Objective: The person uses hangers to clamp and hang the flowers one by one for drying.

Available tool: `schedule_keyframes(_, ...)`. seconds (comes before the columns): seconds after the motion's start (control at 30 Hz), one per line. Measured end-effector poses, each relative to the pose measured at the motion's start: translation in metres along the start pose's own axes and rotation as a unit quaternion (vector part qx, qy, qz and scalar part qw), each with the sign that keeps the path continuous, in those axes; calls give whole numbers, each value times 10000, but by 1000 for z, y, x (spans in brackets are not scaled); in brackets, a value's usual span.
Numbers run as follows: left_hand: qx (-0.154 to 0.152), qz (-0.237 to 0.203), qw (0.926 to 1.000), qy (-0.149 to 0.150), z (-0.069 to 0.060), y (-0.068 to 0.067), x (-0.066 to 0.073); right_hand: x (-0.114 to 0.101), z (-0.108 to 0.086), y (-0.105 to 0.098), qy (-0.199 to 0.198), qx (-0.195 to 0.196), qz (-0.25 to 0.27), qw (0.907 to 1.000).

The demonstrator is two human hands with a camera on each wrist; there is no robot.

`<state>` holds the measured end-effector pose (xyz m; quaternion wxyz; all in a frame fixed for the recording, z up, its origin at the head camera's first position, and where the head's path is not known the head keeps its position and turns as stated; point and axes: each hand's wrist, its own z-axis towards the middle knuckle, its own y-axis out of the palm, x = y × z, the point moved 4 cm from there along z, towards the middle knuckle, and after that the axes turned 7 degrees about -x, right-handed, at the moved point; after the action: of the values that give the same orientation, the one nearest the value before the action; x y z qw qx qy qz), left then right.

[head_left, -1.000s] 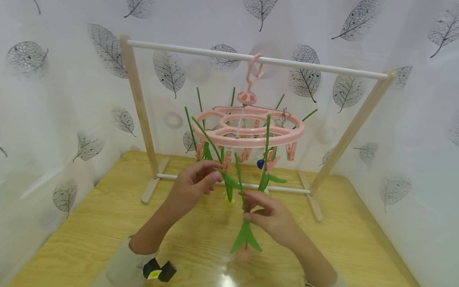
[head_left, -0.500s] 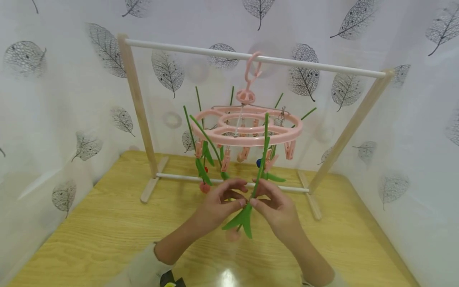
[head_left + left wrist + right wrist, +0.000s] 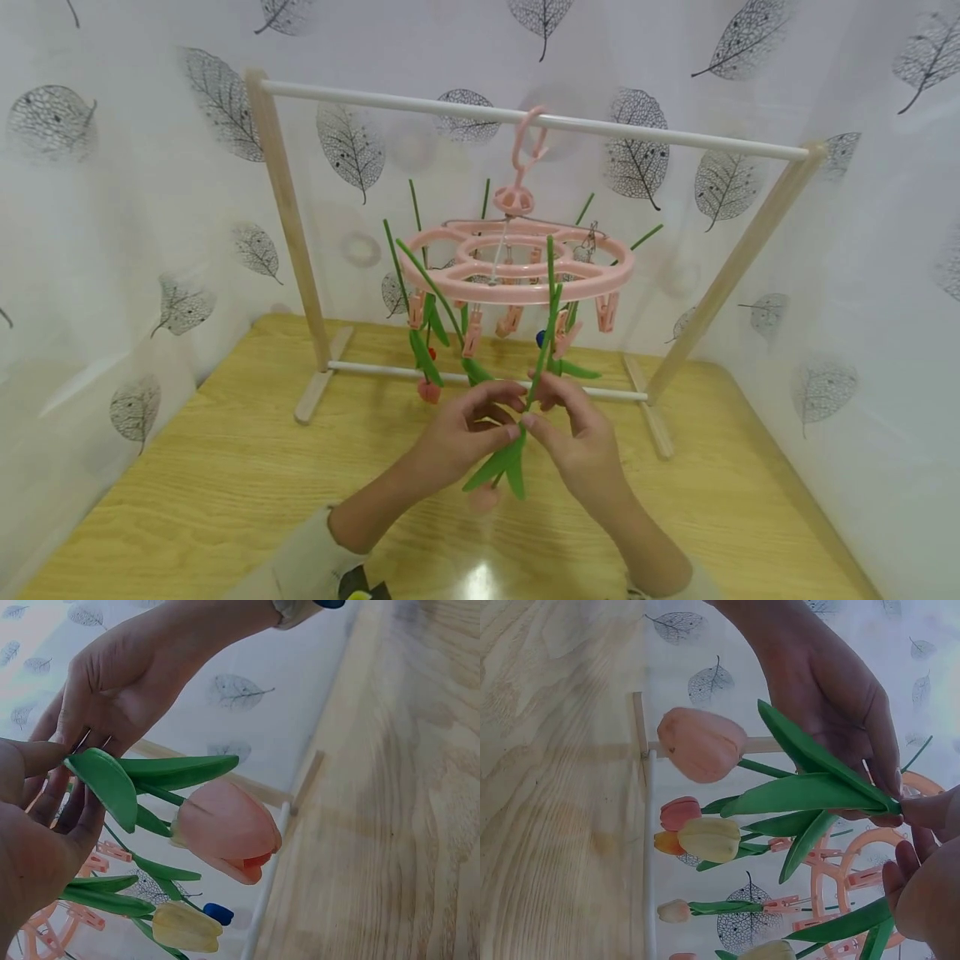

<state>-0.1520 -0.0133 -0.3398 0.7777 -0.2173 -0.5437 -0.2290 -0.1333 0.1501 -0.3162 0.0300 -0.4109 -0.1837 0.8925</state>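
An artificial pink tulip (image 3: 229,829) hangs bloom down, its green stem (image 3: 545,346) slanting up to the right in front of the hanger. My right hand (image 3: 581,442) pinches that stem just above the leaves (image 3: 802,793). From the other side my left hand (image 3: 457,437) pinches it at the same spot, with thumb and fingertips meeting at the leaf base. Behind both hands is a round pink clip hanger (image 3: 517,293), with several other tulips held upside down in its clips, among them a yellow one (image 3: 187,927) and a blue one (image 3: 218,913).
The hanger hooks over the white top rail (image 3: 405,104) of a wooden-legged rack (image 3: 288,225). A pink clip (image 3: 607,311) at the hanger's right holds no flower. Leaf-print curtains (image 3: 112,275) surround the wooden table (image 3: 187,483).
My left hand has left a clip at the hanger's front and moved down and right to the pink tulip's stem. The stem now leans right, its bloom swung slightly left.
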Motion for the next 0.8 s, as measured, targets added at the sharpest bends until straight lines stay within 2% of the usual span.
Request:
schedule_keyframes(0.23, -113, 224, 9996, 150, 0, 1, -1, 1, -1, 2, -143, -61, 110, 9998)
schedule_keyframes(0.33, -171, 245, 9995, 73, -1, 2, -2, 2, -1, -1, -171, -67, 254, 9995)
schedule_keyframes(0.4, -260, 272, 9993, -2, -1, 4, -3, 1, -2, -6, -10, 21, 364, 9993)
schedule_keyframes(0.53, -485, 341, 9981, -185, -2, 10, -5, -2, -2, -16, 571, 254, 790, 9949)
schedule_keyframes(0.6, -587, 384, 9971, -287, -3, 12, -7, -5, -1, -21, 669, 363, 899, 9930)
schedule_keyframes(0.8, -751, 434, 9955, -386, -3, 17, -12, -10, 2, -26, 264, 465, 1122, 9922)
